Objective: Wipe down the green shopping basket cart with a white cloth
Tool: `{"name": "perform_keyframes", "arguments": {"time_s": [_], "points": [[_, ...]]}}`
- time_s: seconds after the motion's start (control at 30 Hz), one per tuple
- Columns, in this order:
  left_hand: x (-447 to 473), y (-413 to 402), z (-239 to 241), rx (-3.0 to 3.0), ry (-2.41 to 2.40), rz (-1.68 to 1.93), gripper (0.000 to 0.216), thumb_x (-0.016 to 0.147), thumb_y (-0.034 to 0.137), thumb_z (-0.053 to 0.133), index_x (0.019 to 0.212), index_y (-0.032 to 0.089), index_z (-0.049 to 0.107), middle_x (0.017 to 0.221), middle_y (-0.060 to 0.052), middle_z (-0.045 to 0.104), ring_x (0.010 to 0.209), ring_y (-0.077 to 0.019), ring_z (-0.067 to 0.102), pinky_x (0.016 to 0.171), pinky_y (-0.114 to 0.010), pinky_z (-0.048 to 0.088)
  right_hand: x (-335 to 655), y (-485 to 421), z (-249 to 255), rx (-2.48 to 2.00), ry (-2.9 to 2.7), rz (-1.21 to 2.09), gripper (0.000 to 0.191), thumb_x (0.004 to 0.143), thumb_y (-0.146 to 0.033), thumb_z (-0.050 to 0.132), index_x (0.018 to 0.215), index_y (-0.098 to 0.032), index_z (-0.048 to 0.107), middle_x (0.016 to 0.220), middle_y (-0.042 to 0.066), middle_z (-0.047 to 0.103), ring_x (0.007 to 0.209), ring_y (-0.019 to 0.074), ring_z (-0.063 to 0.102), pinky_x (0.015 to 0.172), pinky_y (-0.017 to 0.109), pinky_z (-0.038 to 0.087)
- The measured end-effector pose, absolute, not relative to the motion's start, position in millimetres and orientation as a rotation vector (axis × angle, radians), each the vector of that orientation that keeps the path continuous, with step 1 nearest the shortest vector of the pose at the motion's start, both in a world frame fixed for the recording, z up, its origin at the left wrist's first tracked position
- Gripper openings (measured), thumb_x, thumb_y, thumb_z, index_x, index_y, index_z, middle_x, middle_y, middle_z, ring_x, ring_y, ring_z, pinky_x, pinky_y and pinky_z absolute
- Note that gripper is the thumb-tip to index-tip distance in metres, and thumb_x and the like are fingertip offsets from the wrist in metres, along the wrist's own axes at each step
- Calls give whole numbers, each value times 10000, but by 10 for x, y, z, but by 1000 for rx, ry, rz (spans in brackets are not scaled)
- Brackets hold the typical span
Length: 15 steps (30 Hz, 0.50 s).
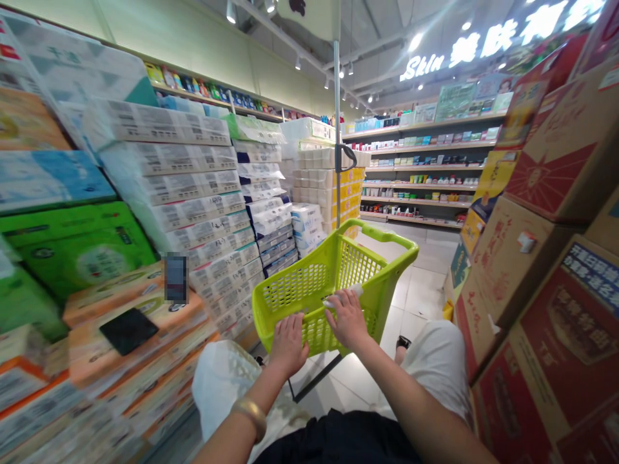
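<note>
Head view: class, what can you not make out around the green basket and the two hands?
All in the head view:
Floor of the green basket: hidden by its mesh wall and both hands.
The white thing under the right hand: mostly covered, unidentifiable.
Fingertips of the left hand: curled over the rim, grip unclear.
The label by the stacked packs: blurred.

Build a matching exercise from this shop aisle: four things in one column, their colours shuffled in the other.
Things:
1. shopping basket
2. bracelet
3. cartons on the right
4. wrapped packs stacked on the left

Colours:
A. gold
B. white
C. lime green
D. red

Pairs: 1-C, 2-A, 3-D, 4-B
</note>
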State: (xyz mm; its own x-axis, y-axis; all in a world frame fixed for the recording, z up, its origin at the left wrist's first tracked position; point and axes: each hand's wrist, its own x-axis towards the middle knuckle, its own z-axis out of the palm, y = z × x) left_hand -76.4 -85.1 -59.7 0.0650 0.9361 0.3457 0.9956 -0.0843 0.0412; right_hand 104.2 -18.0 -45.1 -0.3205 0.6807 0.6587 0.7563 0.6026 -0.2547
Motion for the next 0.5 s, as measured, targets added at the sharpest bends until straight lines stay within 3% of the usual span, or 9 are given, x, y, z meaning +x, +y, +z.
{"name": "perform_keyframes", "arguments": {"time_s": [0.2, 0.5], "points": [[-799, -876, -581, -2149, -1970, -433, 606, 721, 201, 542, 1308, 147, 400, 1217, -120, 544, 1175, -268, 457, 1038, -432, 319, 902, -289, -479, -943, -2184, -102, 287, 881, -330, 546, 1159, -269, 578, 1192, 62, 557, 1201, 234, 435, 1111, 427, 286], [-760, -862, -621, -2132, -1953, -440, 626, 731, 224, 542, 1328, 123, 389, 1234, -136, 536, 1180, -281, 450, 1037, -442, 316, 1167, -103, -461, -1192, -1936, -194, 223, 918, -310, 478, 1075, -221, 609, 1181, 94, 552, 1236, 259, 402, 1114, 457, 266]]}}
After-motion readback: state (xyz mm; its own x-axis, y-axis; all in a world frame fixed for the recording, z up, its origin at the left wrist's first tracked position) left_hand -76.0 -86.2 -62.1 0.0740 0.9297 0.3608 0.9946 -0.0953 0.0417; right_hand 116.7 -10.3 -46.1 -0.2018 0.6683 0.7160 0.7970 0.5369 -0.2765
